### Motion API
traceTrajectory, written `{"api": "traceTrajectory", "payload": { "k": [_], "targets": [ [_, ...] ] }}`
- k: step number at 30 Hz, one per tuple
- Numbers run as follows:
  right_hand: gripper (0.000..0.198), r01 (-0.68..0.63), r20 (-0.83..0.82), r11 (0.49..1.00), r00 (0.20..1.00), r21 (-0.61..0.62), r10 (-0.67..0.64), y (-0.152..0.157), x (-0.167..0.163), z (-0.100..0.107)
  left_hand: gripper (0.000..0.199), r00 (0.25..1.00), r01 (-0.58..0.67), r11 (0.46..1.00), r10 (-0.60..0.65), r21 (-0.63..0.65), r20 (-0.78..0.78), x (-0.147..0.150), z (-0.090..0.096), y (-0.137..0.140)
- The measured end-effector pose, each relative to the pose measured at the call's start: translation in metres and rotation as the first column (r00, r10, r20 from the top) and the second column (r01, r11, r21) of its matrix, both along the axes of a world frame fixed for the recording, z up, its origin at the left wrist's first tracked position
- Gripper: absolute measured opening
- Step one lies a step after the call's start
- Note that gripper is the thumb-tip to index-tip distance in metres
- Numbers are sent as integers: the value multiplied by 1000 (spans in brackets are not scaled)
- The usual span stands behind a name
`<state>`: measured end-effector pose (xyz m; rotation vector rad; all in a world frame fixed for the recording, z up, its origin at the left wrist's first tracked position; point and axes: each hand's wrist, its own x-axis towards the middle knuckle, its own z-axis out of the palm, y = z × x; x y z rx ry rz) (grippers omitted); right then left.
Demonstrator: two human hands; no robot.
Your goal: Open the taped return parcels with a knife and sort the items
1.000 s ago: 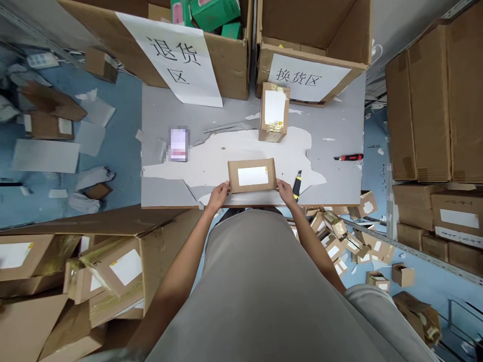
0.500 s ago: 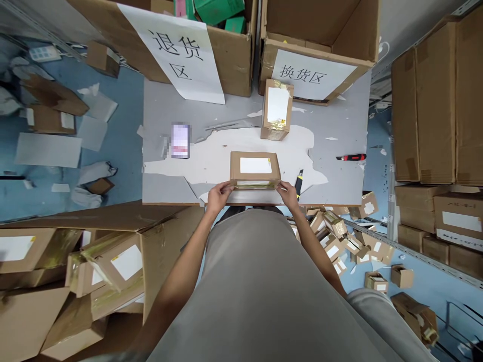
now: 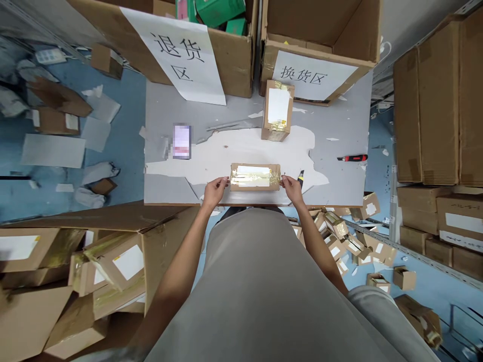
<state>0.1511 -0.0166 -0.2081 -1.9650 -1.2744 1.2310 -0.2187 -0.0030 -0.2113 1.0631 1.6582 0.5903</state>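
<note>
We find the left hand and right hand holding the carton, since rolled taped side up, facing the "退货区" sign and "换货区" sign.

Green boxes are held in a sign-fronted carton; tall brown cartons are stacked at right — white sheets are strewn across the blue floor.

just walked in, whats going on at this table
A person has a small box between the left hand and right hand, one at each end, near the front edge of the table. Shiny tape runs along its upper side. A yellow and black cutter lies beside the right hand, and another taped box stands farther back.
</note>
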Motion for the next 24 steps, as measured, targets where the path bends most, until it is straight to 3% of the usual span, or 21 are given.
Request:
{"api": "traceTrajectory", "payload": {
  "k": [3,8,11,18,24],
  "targets": [
    [51,2,1,997,1000,-73,-2,-13,5,-12,51,997,5,997,-11,-78,-73,-4,-13,-9],
    [58,-65,-62,991,996,-119,57,-27,-5,-27,72,986,115,980,-133,-165,-100,8,-24,-18],
    [50,-74,-97,992,993,-102,64,-26,-13,-29,63,983,133,980,-150,-150,-107,18,-23,-19],
    [46,-36,-71,999,997,-9,35,-8,-6,-8,42,999,46,999,-46,-7,6,15,-4,-1],
    [36,-6,30,997,999,-73,9,8,-23,2,47,1000,-11,993,11,-120,1,16,2,15]
  ]
}}
